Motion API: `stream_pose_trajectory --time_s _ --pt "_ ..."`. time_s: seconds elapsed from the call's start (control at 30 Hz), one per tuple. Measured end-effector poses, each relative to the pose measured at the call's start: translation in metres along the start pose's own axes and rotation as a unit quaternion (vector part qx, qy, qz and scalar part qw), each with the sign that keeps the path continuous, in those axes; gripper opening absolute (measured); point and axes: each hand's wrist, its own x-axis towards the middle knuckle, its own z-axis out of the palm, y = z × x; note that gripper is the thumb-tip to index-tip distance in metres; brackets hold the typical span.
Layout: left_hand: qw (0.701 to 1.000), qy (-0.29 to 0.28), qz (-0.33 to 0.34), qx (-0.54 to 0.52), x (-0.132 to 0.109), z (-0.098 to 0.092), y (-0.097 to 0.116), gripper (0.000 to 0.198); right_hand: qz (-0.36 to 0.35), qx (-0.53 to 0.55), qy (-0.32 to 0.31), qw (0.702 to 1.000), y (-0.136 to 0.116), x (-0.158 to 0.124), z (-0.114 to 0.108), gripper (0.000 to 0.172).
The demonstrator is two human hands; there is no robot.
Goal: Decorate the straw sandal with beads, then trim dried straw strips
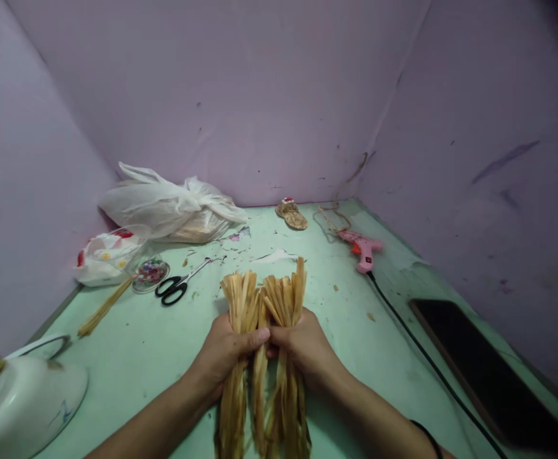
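Two bundles of dried tan plant strips stand side by side at the front middle of the table. My left hand (228,347) is wrapped round the left bundle of dried strips (231,395), its thumb lying across the front. Round the right bundle of dried strips (292,401), my right hand (305,344) is closed in the same way. The thumbs meet between the bundles, where a loose strip (259,382) hangs down. The upper ends fan out above my hands; the lower ends run off the bottom of the view.
Black-handled scissors (173,288), a dish of beads (151,273) and a tied plastic bag (173,204) lie at left. A white pot (34,401) stands front left. A small woven slipper (292,215) is at the back. At right are a pink glue gun (365,250) and a phone (484,370).
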Motion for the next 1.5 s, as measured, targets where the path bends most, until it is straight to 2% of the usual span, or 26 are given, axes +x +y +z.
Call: stream_pose_trajectory --time_s 0.17,0.37,0.57,0.7,0.8,0.9,1.03,1.1,1.13,1.3,1.5 --pt "0.998 0.057 0.017 0.007 0.001 0.0 0.002 0.028 -0.005 0.0 -0.012 1.0 0.001 -0.002 -0.001 0.023" --pt "0.995 0.091 0.031 -0.007 0.006 -0.011 0.007 0.017 -0.003 0.002 -0.021 1.0 -0.002 0.0 -0.005 0.014" --pt "0.997 0.068 0.035 0.011 0.006 -0.014 0.004 0.014 -0.021 0.014 -0.045 0.999 0.003 0.0 -0.008 0.021" --pt "0.997 0.02 0.072 0.024 0.004 -0.007 0.001 0.042 -0.049 0.007 -0.043 0.998 0.005 -0.001 -0.006 0.032" --pt "0.997 -0.004 0.074 0.027 0.003 -0.004 0.0 0.048 -0.054 -0.004 -0.06 0.997 0.005 0.0 -0.005 0.038" --pt "1.0 -0.003 0.029 -0.003 0.004 -0.004 0.002 0.043 -0.041 -0.012 -0.062 0.997 0.005 0.001 -0.005 0.037" --pt "0.997 0.075 0.007 -0.021 0.007 -0.011 0.006 0.023 -0.013 0.006 -0.049 0.999 0.004 0.003 -0.009 0.03" --pt "0.996 0.088 0.005 -0.018 0.009 -0.015 0.008 0.009 0.0 0.026 -0.064 0.998 0.003 0.004 -0.01 0.027" --pt "0.996 0.088 0.004 -0.017 0.01 -0.017 0.008 0.008 0.004 0.035 -0.071 0.997 0.003 0.004 -0.01 0.027" --pt "0.998 0.051 0.021 -0.032 0.005 -0.013 0.007 0.014 -0.026 0.009 -0.058 0.998 0.004 0.004 -0.01 0.035" --pt "0.999 -0.002 0.031 -0.034 0.003 -0.004 0.001 0.045 -0.059 -0.029 -0.046 0.997 0.009 0.003 -0.008 0.032"
